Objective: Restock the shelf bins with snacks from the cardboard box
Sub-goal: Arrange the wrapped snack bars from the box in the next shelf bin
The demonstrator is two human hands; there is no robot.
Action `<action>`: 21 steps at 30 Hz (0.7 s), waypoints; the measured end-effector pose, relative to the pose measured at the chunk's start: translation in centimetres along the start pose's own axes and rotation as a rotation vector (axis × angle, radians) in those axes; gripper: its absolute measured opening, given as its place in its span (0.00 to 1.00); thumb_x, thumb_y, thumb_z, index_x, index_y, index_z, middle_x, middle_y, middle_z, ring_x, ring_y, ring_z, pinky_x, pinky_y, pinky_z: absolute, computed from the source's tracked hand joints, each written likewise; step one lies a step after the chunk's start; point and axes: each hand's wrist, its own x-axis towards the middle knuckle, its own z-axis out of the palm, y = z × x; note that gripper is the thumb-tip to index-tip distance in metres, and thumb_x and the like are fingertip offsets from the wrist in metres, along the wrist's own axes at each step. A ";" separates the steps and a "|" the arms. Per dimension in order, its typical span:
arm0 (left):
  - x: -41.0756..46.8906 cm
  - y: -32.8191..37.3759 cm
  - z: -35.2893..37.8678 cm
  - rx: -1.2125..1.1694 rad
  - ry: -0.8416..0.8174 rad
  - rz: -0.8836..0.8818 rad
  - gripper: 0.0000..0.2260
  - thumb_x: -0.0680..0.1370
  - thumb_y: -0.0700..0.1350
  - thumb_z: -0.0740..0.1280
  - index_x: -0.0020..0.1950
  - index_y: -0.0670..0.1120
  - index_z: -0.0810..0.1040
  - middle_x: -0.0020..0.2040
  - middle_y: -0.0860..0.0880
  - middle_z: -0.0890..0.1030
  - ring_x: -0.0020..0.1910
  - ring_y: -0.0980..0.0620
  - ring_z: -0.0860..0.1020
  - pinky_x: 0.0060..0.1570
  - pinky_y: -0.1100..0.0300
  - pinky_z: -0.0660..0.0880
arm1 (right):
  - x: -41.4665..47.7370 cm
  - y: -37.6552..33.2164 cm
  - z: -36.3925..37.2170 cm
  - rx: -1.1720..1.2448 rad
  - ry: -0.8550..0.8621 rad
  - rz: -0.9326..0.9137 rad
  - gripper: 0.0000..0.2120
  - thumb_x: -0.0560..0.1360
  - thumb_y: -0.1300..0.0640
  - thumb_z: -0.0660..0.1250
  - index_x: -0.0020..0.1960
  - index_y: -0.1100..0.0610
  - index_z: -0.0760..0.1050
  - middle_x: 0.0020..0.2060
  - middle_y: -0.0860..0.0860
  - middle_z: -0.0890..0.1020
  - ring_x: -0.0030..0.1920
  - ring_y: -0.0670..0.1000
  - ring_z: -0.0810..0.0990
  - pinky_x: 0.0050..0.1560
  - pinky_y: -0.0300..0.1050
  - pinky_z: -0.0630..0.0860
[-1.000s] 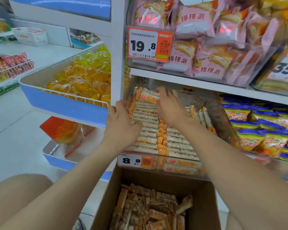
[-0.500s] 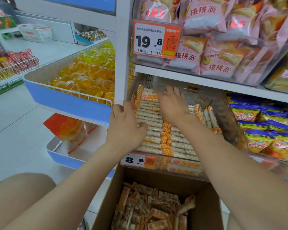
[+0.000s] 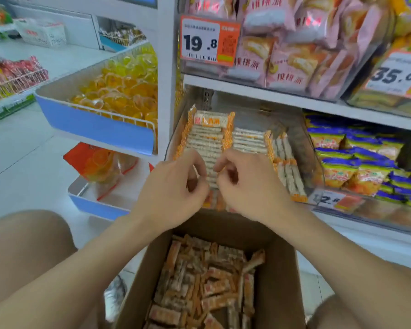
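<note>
1. Head view, task things: we see the clear shelf bin point(image 3: 252, 115) on the middle shelf, with snack bars point(image 3: 207, 138) standing in tidy rows on its left and centre, and a looser row lying crosswise at its right
2. Head view, source: the cardboard box point(image 3: 280, 276) sits open just below the bin front, and loose bars point(image 3: 207, 283) of the same orange-and-white kind are heaped inside it, so plenty is left to move
3. Head view, hands: the left hand point(image 3: 173, 188) and right hand point(image 3: 249, 186) hang close together over the front rows of the bin, above the box's far edge
4. Both have their fingers curled in; we see no bar plainly in either, and we can't tell whether the fingertips pinch or only touch the rows beneath, because of blur
5. Step, our judgement: a batch has been placed and squared up, and the hands are between bin and box
6. Next move, our judgement: dip into the box, gather a handful with the bars lined up the same way, then stand them at the front or right side, where the bin looks less packed
7. Neighbours to leave alone: yellow jelly cups point(image 3: 119, 91) in the blue tray on the left, pink packs point(image 3: 282, 62) above, blue-and-yellow bags point(image 3: 356, 167) on the right
</note>
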 end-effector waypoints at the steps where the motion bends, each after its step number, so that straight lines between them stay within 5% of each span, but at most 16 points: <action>1: -0.9 -0.1 0.3 -0.032 -0.152 -0.006 0.06 0.76 0.45 0.69 0.46 0.54 0.74 0.32 0.54 0.78 0.34 0.56 0.77 0.34 0.57 0.70 | -1.6 -0.4 -0.3 0.014 -0.094 -0.005 0.07 0.77 0.55 0.64 0.49 0.46 0.79 0.33 0.43 0.79 0.35 0.43 0.78 0.39 0.47 0.78; 5: -4.4 -2.8 3.0 0.211 -0.978 -0.077 0.04 0.80 0.54 0.67 0.51 0.56 0.78 0.45 0.58 0.80 0.46 0.55 0.79 0.49 0.53 0.78 | -6.0 0.7 1.7 -0.159 -0.591 -0.040 0.08 0.81 0.52 0.63 0.52 0.47 0.81 0.36 0.44 0.79 0.39 0.46 0.78 0.43 0.54 0.80; 7: -6.4 -4.6 6.0 0.358 -1.253 -0.187 0.06 0.81 0.55 0.67 0.56 0.57 0.78 0.51 0.57 0.79 0.52 0.53 0.79 0.58 0.51 0.78 | -7.8 2.7 4.1 -0.254 -0.810 -0.032 0.10 0.81 0.52 0.62 0.56 0.51 0.81 0.41 0.48 0.82 0.42 0.51 0.81 0.45 0.57 0.82; 11: -10.4 -7.8 11.6 0.384 -1.272 -0.332 0.12 0.83 0.53 0.66 0.66 0.52 0.77 0.60 0.50 0.79 0.58 0.47 0.78 0.60 0.51 0.77 | -10.0 6.3 8.5 -0.317 -1.031 0.039 0.13 0.81 0.50 0.62 0.60 0.54 0.80 0.53 0.52 0.83 0.53 0.57 0.83 0.53 0.60 0.84; 15: -14.6 -10.4 16.0 0.277 -1.169 -0.464 0.12 0.84 0.46 0.64 0.67 0.46 0.77 0.65 0.43 0.79 0.60 0.43 0.79 0.55 0.52 0.78 | -11.0 8.9 11.8 -0.231 -1.033 0.169 0.16 0.84 0.52 0.59 0.66 0.56 0.78 0.59 0.56 0.83 0.55 0.59 0.84 0.56 0.60 0.83; 18: -16.6 -11.6 20.1 0.220 -1.161 -0.502 0.17 0.85 0.46 0.65 0.73 0.46 0.75 0.74 0.42 0.73 0.67 0.42 0.77 0.59 0.53 0.78 | -11.7 11.3 13.8 -0.175 -1.027 0.348 0.22 0.85 0.52 0.58 0.77 0.57 0.70 0.72 0.57 0.74 0.65 0.60 0.78 0.61 0.51 0.79; 21: -17.3 -11.8 24.7 0.166 -1.102 -0.464 0.22 0.82 0.46 0.69 0.76 0.48 0.73 0.72 0.44 0.76 0.67 0.44 0.78 0.63 0.53 0.78 | -13.1 13.7 15.3 -0.087 -0.923 0.558 0.18 0.84 0.57 0.59 0.72 0.59 0.76 0.69 0.59 0.76 0.63 0.60 0.78 0.60 0.50 0.79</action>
